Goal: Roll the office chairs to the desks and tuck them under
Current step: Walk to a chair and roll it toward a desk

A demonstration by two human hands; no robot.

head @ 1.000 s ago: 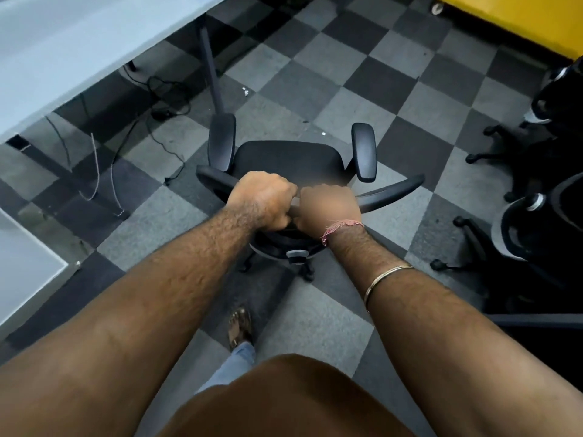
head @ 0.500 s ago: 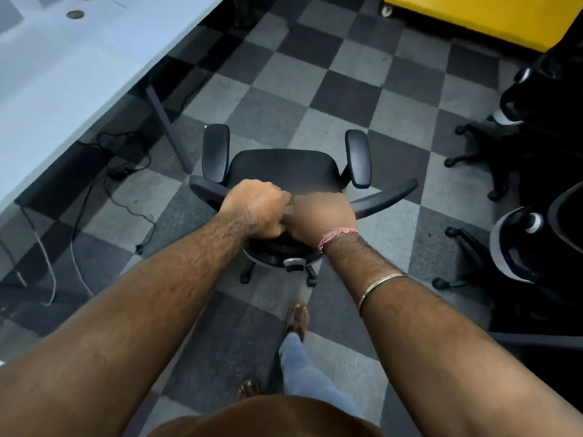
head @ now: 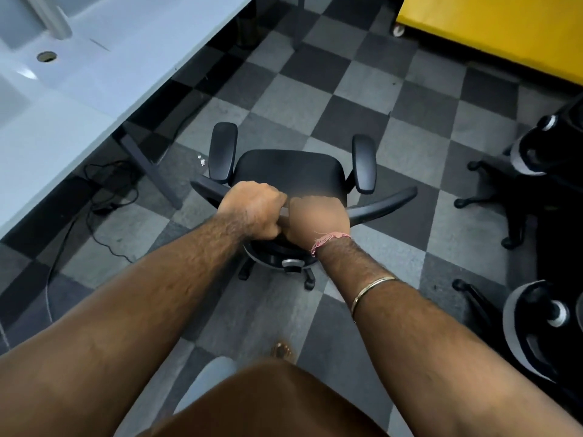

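Observation:
A black office chair [head: 288,173] with two armrests stands on the checkered carpet in front of me, its seat facing away. My left hand [head: 252,209] and my right hand [head: 317,217] grip the top edge of its backrest side by side, fingers curled over the rim. A white desk [head: 104,77] runs along the left; its dark leg [head: 148,167] stands just left of the chair. The chair sits outside the desk, beside its edge.
Two more black-and-white office chairs [head: 536,159] [head: 542,326] crowd the right side. A yellow wheeled unit [head: 492,29] lies at the back right. Black cables [head: 107,190] trail on the floor under the desk. My foot [head: 280,351] is behind the chair.
I have walked forward with the chair rolling ahead along the desk. The desk leg and cables slid back past the chair's left side; both hands kept their grip.

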